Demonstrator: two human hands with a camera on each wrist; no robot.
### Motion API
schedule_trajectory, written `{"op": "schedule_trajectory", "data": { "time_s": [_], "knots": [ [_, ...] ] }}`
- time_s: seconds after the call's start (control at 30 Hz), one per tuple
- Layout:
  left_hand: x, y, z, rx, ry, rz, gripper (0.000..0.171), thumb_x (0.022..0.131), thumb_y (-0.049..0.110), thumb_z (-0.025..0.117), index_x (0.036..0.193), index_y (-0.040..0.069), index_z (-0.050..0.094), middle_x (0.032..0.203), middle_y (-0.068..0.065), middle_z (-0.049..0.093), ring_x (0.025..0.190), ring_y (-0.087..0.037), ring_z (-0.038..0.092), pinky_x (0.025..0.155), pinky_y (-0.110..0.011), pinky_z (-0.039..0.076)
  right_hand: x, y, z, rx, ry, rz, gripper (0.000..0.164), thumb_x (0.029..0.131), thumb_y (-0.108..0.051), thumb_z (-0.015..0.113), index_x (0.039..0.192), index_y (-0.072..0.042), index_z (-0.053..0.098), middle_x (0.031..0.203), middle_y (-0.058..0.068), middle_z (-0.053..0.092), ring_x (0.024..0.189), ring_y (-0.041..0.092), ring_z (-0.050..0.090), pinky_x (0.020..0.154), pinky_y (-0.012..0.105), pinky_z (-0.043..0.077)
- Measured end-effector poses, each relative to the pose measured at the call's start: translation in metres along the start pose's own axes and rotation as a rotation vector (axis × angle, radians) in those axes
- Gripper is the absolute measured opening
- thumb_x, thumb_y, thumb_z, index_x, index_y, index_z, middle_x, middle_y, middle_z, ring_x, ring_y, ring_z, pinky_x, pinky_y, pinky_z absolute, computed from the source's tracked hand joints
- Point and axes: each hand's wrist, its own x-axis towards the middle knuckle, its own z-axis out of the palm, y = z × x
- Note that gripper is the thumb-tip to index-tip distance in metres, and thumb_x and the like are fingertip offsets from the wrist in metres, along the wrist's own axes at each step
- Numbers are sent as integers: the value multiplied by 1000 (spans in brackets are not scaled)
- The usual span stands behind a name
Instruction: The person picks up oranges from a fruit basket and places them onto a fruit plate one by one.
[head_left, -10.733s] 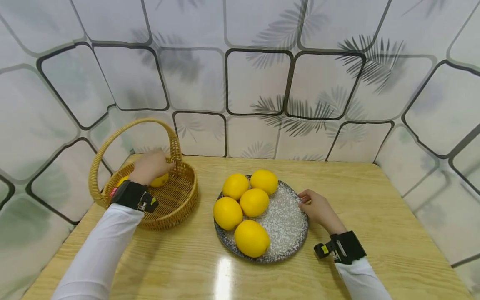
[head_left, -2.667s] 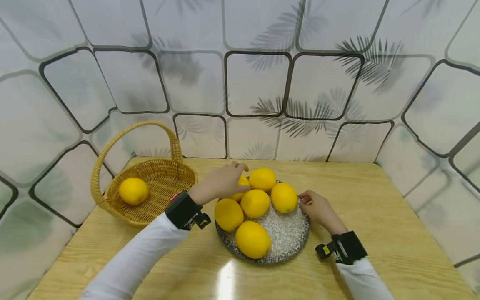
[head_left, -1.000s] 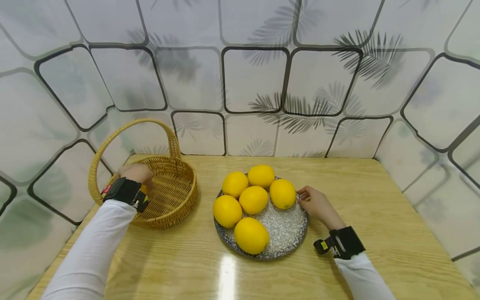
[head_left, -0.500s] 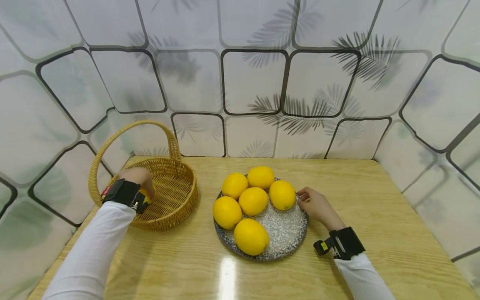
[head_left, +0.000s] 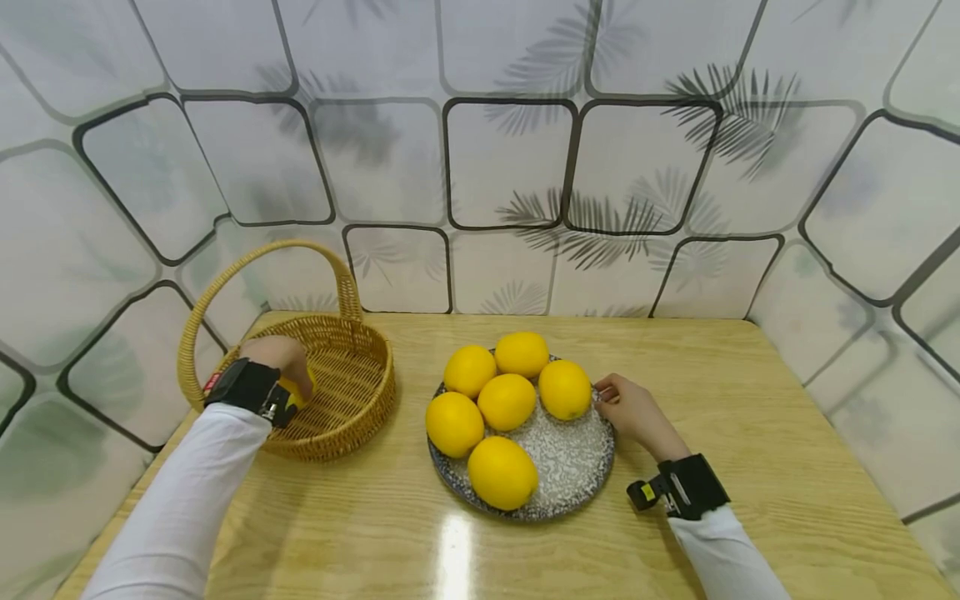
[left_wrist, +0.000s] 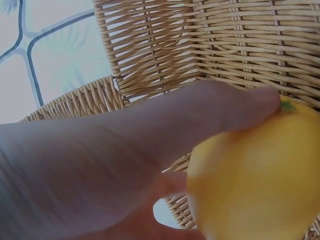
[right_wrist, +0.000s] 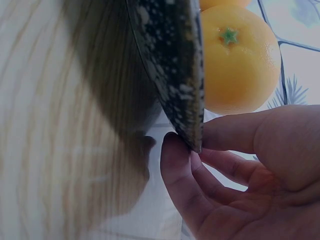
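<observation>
My left hand reaches into the wicker basket and grips a yellow citrus fruit there. In the left wrist view the thumb lies over the top of this fruit, beside its green stem end, with other fingers around its near side. My right hand pinches the right rim of a speckled grey plate, thumb above and fingers beneath, as the right wrist view shows. Several more yellow citrus fruits sit on the plate, mostly on its left and far parts; one fruit lies close to the right thumb.
The basket's tall arched handle rises around the left wrist. Both stand on a light wooden table. A patterned wall covering closes in the back and both sides.
Earlier, my left hand moved from the basket to the plate, where one more fruit now lies, then back to the fruit left in the basket. My right hand has stayed at the rim.
</observation>
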Motion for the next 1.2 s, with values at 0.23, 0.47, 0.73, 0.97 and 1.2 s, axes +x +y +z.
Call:
{"op": "schedule_trajectory", "data": {
  "time_s": [0.23, 0.47, 0.73, 0.97, 1.2],
  "knots": [
    [0, -1, 2, -99, 73, 36, 102, 77, 40, 81, 152, -8, 32, 144, -39, 47, 123, -54, 53, 96, -61, 50, -1, -1, 0, 2, 9, -4, 37, 99, -14, 61, 130, 6, 57, 118, 28, 65, 106, 38, 64, 84, 44, 55],
    [4, 1, 1, -221, 160, 113, 105, 81, 44, 76, 156, -4, 22, 143, -38, 49, 118, -55, 52, 99, -69, 39, 0, -3, 1, 5, -4, 15, 37, 100, -14, 60, 132, 4, 56, 121, 27, 64, 109, 38, 64, 85, 44, 55],
    [1, 8, -6, -235, 293, 246, 95, 81, 47, 77, 151, 0, 33, 130, -30, 61, 103, -40, 62, 85, -58, 50, 0, -2, 0, -1, 4, -3, 37, 99, -13, 60, 130, 7, 56, 118, 29, 65, 106, 38, 64, 84, 44, 56],
    [-8, 21, -15, -268, 391, 327, 84, 82, 49, 76, 142, 2, 41, 121, -27, 63, 99, -37, 62, 72, -44, 51, 0, -2, -1, -9, 3, -5, 37, 99, -13, 61, 130, 6, 57, 118, 28, 65, 105, 38, 64, 84, 45, 55],
    [-26, 44, -21, -228, 468, 286, 83, 81, 49, 74, 145, 8, 42, 123, -28, 56, 97, -37, 58, 68, -45, 48, -1, -1, 1, -5, 2, 2, 37, 99, -14, 61, 130, 6, 56, 119, 28, 65, 105, 37, 65, 84, 44, 55]
  ]
}}
